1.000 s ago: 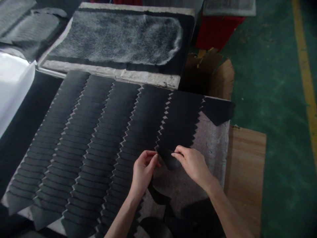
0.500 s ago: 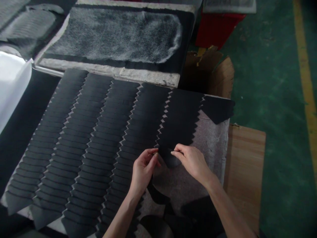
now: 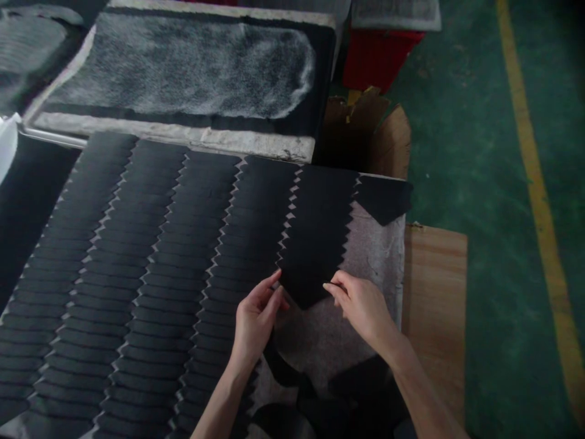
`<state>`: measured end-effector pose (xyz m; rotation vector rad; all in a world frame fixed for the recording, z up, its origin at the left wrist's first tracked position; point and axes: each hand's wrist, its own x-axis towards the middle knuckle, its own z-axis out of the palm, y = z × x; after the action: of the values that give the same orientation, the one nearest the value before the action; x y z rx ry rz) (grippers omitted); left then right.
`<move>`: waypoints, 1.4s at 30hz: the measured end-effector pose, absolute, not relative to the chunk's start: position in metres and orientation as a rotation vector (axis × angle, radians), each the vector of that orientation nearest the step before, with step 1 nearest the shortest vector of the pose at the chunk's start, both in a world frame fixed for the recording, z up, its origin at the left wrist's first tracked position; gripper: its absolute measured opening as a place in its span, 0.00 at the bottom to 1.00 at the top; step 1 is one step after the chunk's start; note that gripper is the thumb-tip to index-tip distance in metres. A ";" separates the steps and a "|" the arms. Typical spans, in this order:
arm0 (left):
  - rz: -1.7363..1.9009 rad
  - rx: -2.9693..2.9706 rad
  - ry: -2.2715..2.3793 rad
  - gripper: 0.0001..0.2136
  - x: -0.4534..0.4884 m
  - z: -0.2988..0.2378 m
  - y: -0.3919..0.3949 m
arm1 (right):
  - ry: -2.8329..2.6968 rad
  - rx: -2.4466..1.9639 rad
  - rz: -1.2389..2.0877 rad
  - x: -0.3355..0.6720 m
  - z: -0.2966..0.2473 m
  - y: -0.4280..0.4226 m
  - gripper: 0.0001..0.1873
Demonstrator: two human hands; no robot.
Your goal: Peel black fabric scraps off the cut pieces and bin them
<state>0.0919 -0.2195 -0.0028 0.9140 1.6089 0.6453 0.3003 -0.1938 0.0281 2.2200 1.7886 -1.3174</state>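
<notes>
With our right hand (image 3: 361, 303) we are pinching a black pointed piece (image 3: 302, 286); whether our left hand (image 3: 256, 314) is gripping it, we cannot tell.

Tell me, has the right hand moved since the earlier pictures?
Yes, the right hand has moved a little to the right, closer to the wooden board.

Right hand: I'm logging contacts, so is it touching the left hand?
Apart. The head view shows a plain gap between the right hand and left hand, with a pointed black piece visible between their fingertips.
</notes>
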 end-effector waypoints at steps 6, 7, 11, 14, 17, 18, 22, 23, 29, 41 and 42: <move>0.617 0.924 1.608 0.23 0.092 -0.003 -0.220 | 1.784 2.287 -1.372 0.302 0.023 -0.200 0.12; 0.617 0.925 1.609 0.23 0.093 -0.002 -0.220 | 1.785 2.299 -1.372 0.302 0.022 -0.200 0.13; 0.626 0.911 1.615 0.24 0.095 0.000 -0.218 | 1.784 2.357 -1.389 0.302 0.021 -0.202 0.14; 0.616 0.913 1.624 0.23 0.095 0.000 -0.217 | 1.791 2.362 -1.403 0.302 0.022 -0.201 0.14; 0.615 0.914 1.635 0.22 0.095 -0.002 -0.218 | 1.789 2.369 -1.293 0.301 0.021 -0.200 0.14; 0.617 0.915 1.636 0.22 0.094 -0.002 -0.218 | 1.784 2.368 -1.248 0.300 0.021 -0.200 0.14; 0.624 0.900 1.621 0.21 0.094 -0.006 -0.220 | 1.789 2.349 -1.054 0.297 0.019 -0.199 0.13; 0.628 0.891 1.618 0.22 0.094 -0.006 -0.220 | 1.792 2.347 -0.997 0.296 0.019 -0.198 0.12; 0.648 0.867 1.607 0.22 0.095 -0.007 -0.217 | 1.757 2.345 -0.850 0.299 0.020 -0.196 0.13; 0.920 0.390 1.493 0.21 0.099 0.026 -0.214 | 2.223 2.042 -1.700 0.250 0.060 -0.256 0.15; 0.935 0.356 1.476 0.21 0.101 0.027 -0.215 | 2.256 2.024 -1.632 0.243 0.060 -0.261 0.12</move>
<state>0.1011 -0.2149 0.0267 0.3559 1.4764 0.9348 0.2429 -0.2613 0.0602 2.0243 2.2556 -1.6324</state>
